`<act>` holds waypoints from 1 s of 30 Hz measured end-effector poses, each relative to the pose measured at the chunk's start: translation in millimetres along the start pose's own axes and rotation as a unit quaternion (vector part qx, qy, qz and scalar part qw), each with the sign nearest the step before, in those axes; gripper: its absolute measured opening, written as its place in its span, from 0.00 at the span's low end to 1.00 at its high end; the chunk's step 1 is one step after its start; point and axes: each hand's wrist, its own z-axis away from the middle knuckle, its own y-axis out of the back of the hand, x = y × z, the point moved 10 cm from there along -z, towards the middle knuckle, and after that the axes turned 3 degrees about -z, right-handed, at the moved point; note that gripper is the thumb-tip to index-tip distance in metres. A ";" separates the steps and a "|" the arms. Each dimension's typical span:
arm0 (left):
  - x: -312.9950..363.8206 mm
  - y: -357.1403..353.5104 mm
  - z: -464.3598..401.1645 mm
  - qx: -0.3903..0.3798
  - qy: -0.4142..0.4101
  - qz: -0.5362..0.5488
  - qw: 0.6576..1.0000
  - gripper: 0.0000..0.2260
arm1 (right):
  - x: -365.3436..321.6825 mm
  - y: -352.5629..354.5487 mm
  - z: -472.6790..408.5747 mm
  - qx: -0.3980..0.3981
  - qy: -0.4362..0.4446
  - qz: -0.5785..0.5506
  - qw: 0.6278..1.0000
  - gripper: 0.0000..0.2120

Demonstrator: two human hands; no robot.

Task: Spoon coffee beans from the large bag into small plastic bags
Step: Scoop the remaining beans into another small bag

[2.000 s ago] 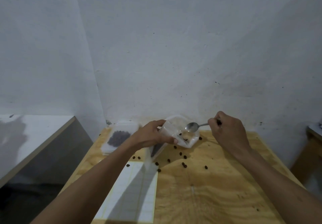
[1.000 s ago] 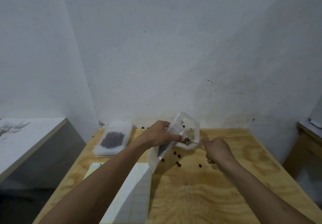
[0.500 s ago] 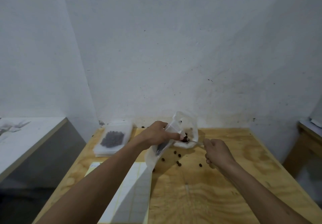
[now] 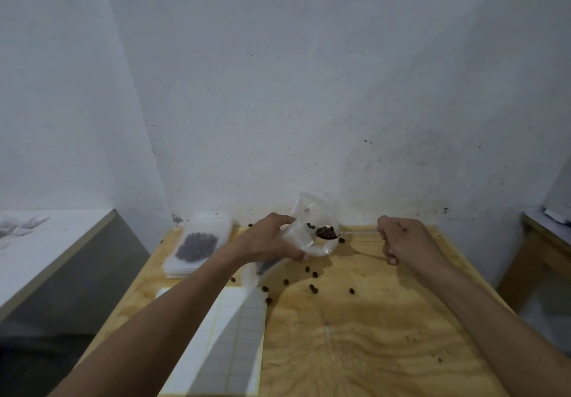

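Your left hand (image 4: 272,242) grips the large bag (image 4: 312,232); your right hand (image 4: 404,242), right of the bag, pinches the spoon (image 4: 327,232). Its bean-loaded bowl sits at the bag's mouth (handle running rightward), so lift out level.

You're in a bare makeshift workroom: a raw plywood table (image 4: 355,334) pushed into the corner of scuffed white plaster walls (image 4: 278,87), another bench (image 4: 537,242) beside it.
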 end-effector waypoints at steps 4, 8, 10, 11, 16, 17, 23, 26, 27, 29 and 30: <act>-2.9 -0.5 1.4 0.013 0.001 -0.013 1.000 0.35 | -16.3 5.4 0.1 -0.018 0.012 0.001 1.000 0.11; -4.4 -7.4 0.1 0.005 0.012 -0.014 1.000 0.38 | -27.3 -8.2 -0.2 -0.049 0.024 0.006 0.998 0.12; -2.9 -9.4 1.8 0.003 0.017 -0.013 1.000 0.41 | -38.3 -22.5 3.1 -0.069 0.060 0.062 0.994 0.14; -2.9 -10.2 2.1 0.001 0.019 -0.008 1.000 0.41 | -46.6 -28.9 5.8 -0.070 0.101 0.114 0.986 0.16; -6.9 -7.9 0.9 0.000 0.023 0.001 1.000 0.36 | -82.2 -31.3 18.2 -0.010 0.259 0.224 0.939 0.14; -8.0 -8.2 1.0 -0.003 0.025 0.003 1.000 0.35 | -81.7 -22.0 15.0 0.021 0.253 0.213 0.944 0.15; -13.5 -15.1 -6.9 -0.014 0.034 0.014 0.999 0.32 | -36.4 -41.7 0.3 0.032 0.151 0.318 0.935 0.18; -8.6 -15.6 -9.4 -0.003 0.018 0.022 1.000 0.33 | -18.7 -54.0 -5.7 0.033 0.094 0.281 0.954 0.22; -5.1 -14.4 -9.7 0.005 0.005 0.020 1.000 0.33 | -11.9 -55.2 -9.2 0.037 0.075 0.264 0.961 0.24; 0.4 -12.0 -9.8 0.013 -0.017 0.012 1.000 0.35 | 7.3 -54.2 -16.2 0.041 0.014 0.207 0.977 0.23; 2.6 -11.6 -9.7 0.012 -0.025 0.008 1.000 0.36 | 17.6 -52.3 -17.7 0.046 -0.023 0.166 0.985 0.23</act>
